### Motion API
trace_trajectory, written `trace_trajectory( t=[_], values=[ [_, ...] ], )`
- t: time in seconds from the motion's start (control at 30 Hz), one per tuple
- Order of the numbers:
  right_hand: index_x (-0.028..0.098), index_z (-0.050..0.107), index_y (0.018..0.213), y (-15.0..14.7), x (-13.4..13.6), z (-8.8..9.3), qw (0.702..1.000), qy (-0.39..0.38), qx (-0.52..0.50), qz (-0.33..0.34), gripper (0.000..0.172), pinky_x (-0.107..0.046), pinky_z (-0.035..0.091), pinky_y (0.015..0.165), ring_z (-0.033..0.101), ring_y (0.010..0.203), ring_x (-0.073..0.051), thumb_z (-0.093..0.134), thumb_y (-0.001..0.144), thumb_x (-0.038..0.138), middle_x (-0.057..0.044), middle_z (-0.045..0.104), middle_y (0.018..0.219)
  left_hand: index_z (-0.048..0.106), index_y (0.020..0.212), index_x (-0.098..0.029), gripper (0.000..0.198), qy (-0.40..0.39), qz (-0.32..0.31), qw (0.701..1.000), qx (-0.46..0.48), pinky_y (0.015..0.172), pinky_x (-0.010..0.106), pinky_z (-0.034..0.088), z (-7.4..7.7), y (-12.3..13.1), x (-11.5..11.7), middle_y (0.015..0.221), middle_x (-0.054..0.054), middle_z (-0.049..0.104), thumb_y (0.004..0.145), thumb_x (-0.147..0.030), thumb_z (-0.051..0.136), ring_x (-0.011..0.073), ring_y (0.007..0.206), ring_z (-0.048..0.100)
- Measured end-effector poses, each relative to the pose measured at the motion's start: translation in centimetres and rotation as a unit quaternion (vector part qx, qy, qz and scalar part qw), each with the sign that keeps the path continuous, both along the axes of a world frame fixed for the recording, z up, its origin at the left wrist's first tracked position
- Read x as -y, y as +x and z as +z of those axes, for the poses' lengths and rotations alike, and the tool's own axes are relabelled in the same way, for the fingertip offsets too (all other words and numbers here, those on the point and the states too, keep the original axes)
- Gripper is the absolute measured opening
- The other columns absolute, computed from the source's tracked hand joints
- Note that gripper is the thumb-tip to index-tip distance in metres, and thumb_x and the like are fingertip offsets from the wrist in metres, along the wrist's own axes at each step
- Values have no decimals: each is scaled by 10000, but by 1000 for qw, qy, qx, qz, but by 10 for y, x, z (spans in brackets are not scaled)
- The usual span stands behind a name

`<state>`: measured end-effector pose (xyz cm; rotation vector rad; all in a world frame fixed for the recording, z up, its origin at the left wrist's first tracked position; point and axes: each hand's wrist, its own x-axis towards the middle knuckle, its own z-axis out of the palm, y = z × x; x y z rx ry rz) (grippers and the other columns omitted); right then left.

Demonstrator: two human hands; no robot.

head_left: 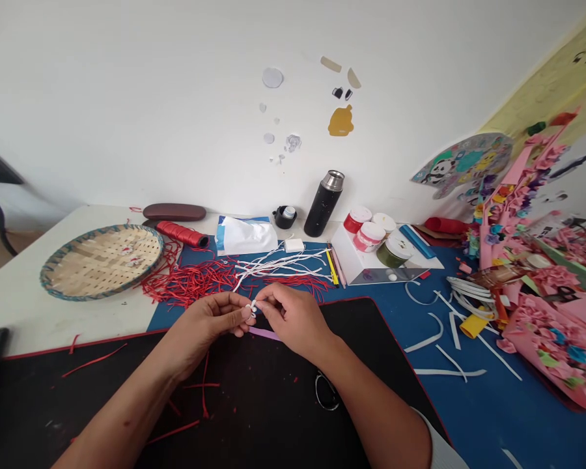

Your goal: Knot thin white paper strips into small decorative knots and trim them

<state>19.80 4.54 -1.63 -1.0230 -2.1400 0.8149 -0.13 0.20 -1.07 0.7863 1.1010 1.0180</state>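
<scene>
Between my two hands is a small looped piece of white cord (252, 309), raised over the black mat (268, 417). Thumb and fingers of my left hand (219, 317) pinch its left side. My right hand (293, 319) pinches the other side, its thumb and forefinger close to the left fingertips. The fingers hide part of the cord, so its exact shape is hard to make out. A purple strip (264, 333) shows just below the fingertips. Beyond the hands lie a bundle of white cords (278, 264) and a heap of cut red cords (200, 280).
A woven basket (102, 260) and a red thread spool (183, 233) stand at the left. A black thermos (324, 203) is upright by the wall. Lidded jars (394, 250) sit on a white box (356, 257). White strips (449, 372) and pink paper flowers (542, 332) lie right.
</scene>
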Motion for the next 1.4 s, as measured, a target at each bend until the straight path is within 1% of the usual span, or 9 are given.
trace_trajectory(
  t=[0.13, 0.23, 0.33, 0.57, 0.8, 1.1, 1.23, 1.33, 1.4],
  values=[
    [237, 714, 999, 1, 0, -1, 999, 44, 29, 8, 72, -270, 418, 658, 673, 687, -156, 646, 1023, 240, -4, 793, 855, 842, 828, -195, 300, -10, -4, 1000, 0, 656, 280, 486, -1, -1, 0, 763, 47, 787, 618, -326, 1013, 177, 675, 632],
    [235, 703, 1001, 1, 0, -2, 996, 65, 56, 10, 81, -279, 430, 694, 721, 765, -179, 627, 1021, 213, -17, 813, 910, 845, 822, -196, 283, -12, -5, 1000, -7, 660, 284, 490, -1, -1, 0, 767, 49, 784, 613, -298, 1007, 188, 683, 634],
    [232, 696, 995, 1, 1, -2, 994, 75, 77, 8, 81, -281, 431, 702, 737, 789, -190, 623, 1015, 202, -20, 816, 916, 845, 807, -192, 268, -8, -9, 1000, -18, 660, 296, 492, 1, 0, 0, 767, 59, 781, 628, -326, 993, 193, 674, 627],
    [231, 691, 967, 0, 2, 1, 990, 86, 107, 7, 87, -271, 372, 633, 684, 688, -173, 616, 1007, 213, -8, 787, 817, 850, 791, -192, 300, -22, -5, 1000, -19, 660, 274, 491, 1, 1, -1, 754, 52, 785, 572, -317, 1012, 175, 672, 621],
    [223, 687, 921, -1, 2, -2, 987, 102, 127, 2, 87, -270, 312, 590, 609, 589, -162, 633, 989, 234, 18, 679, 635, 854, 772, -202, 308, -19, -2, 1000, -24, 652, 276, 501, 1, 2, -1, 736, 39, 772, 567, -360, 1020, 169, 654, 609],
    [219, 663, 828, -7, 2, -9, 982, 126, 139, -16, 115, -278, 257, 578, 553, 562, -144, 652, 940, 194, 28, 647, 609, 849, 766, -194, 370, -31, 3, 1000, -7, 649, 271, 502, 2, 4, 0, 744, 46, 780, 559, -441, 1031, 160, 654, 619],
    [219, 676, 838, -5, 2, -7, 992, 82, 97, -15, 100, -263, 282, 582, 516, 547, -123, 667, 930, 182, 52, 605, 592, 839, 779, -192, 382, -24, 2, 1000, -13, 677, 271, 499, -1, 3, -1, 752, 44, 787, 579, -461, 1022, 162, 681, 632],
    [225, 716, 925, -1, 0, -4, 1000, 6, 21, -8, 73, -244, 346, 591, 534, 557, -116, 657, 967, 215, 59, 595, 608, 827, 817, -202, 394, -3, 13, 999, -29, 695, 279, 493, -3, 3, -1, 758, 33, 785, 611, -488, 1003, 179, 722, 652],
    [225, 732, 991, 1, -1, -4, 998, -51, -26, -5, 107, -241, 396, 601, 573, 575, -121, 639, 1004, 277, 50, 617, 638, 811, 826, -208, 401, 18, 19, 998, -54, 697, 288, 490, -2, 4, -2, 756, 24, 775, 632, -512, 985, 190, 738, 656]
  ],
)
